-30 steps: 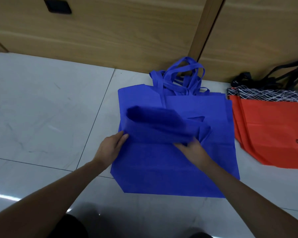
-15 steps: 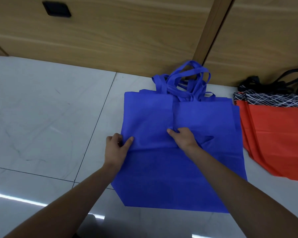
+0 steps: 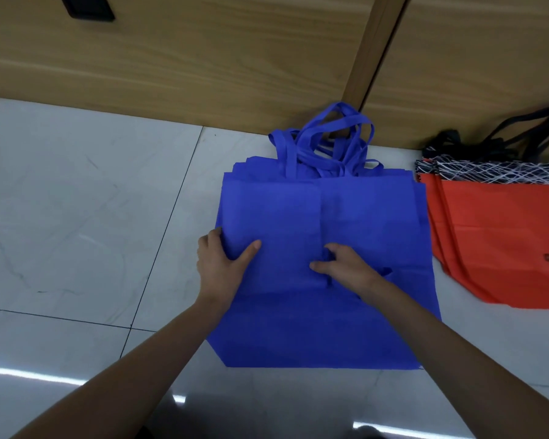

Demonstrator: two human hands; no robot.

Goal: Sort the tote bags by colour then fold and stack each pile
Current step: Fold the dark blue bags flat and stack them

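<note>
head view, looking down at a pale tiled floor (image 3: 76, 217) that meets a wooden wall (image 3: 203, 58) on the far side.

left of centre, the left hand (image 3: 221, 267) holds the left edge of the folded blue bag (image 3: 282, 223). its thumb (image 3: 251, 248) lies on top of the cloth and its fingers are tucked under the edge, so this grip is clamped on the bag.

the folded blue bag lies flat on top of the blue pile (image 3: 298, 337) in the middle of the floor. its long axis runs left to right, and its near edge crosses the pile about halfway down. the blue handles (image 3: 330, 137) bunch at the far end, against the wall.

just right of the bag's middle, the right hand (image 3: 349, 269) rests on the cloth with its fingers partly curled over a narrow blue strip. whether this grip pinches the cloth or only presses it down cannot be told.

the coming move likely turns on this: the right hand pins the centre line, and the left hand already has the free left edge. a fold across would carry that edge from left to right over the pinned middle. the left hand is the nearer one for that.

far right, well apart from both hands, lie the orange bags (image 3: 501, 242) in their own pile, with a black and white patterned band along their far edge.
</note>
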